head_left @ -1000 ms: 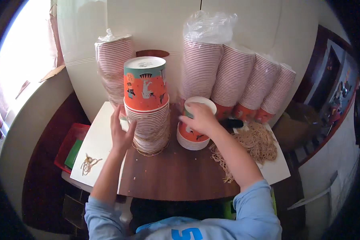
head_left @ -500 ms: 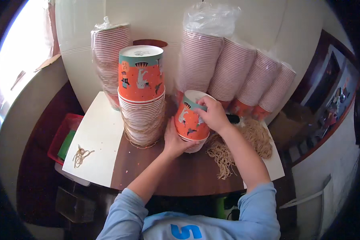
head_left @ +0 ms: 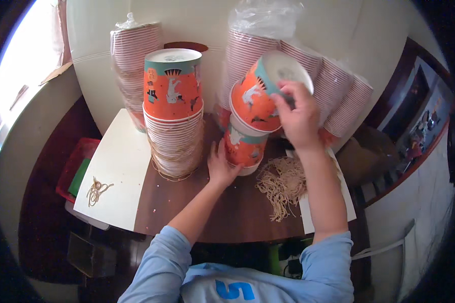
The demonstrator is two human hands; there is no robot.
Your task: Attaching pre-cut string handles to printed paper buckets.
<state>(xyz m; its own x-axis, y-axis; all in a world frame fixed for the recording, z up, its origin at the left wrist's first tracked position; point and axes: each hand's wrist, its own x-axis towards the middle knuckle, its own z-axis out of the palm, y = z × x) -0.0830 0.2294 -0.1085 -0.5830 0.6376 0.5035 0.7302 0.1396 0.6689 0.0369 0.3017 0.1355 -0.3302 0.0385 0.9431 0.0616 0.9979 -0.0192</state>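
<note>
My right hand (head_left: 299, 113) pinches the base edge of an orange and green paper bucket (head_left: 255, 103), turned bottom up and tilted. It is raised clear of most of a second upside-down paper bucket (head_left: 240, 145) just below; whether their rims still overlap is hard to tell. My left hand (head_left: 222, 165) grips the lower bucket's side near its rim, on the brown table. To the left stands a tall stack of the same buckets (head_left: 173, 98), bottom up, with tan rubber bands or strings looped round its lower rims.
A heap of tan strings (head_left: 283, 183) lies right of the lower bucket, and a small bundle of strings (head_left: 99, 191) at the left. Plastic-wrapped bucket stacks line the back, one at the left (head_left: 135, 65) and several at the right (head_left: 341, 91). A red bin (head_left: 76, 166) stands beyond the table's left edge.
My right hand has lifted the top bucket up and to the right, tilting it and baring the bucket beneath. My left hand has stayed low at the lower bucket.
</note>
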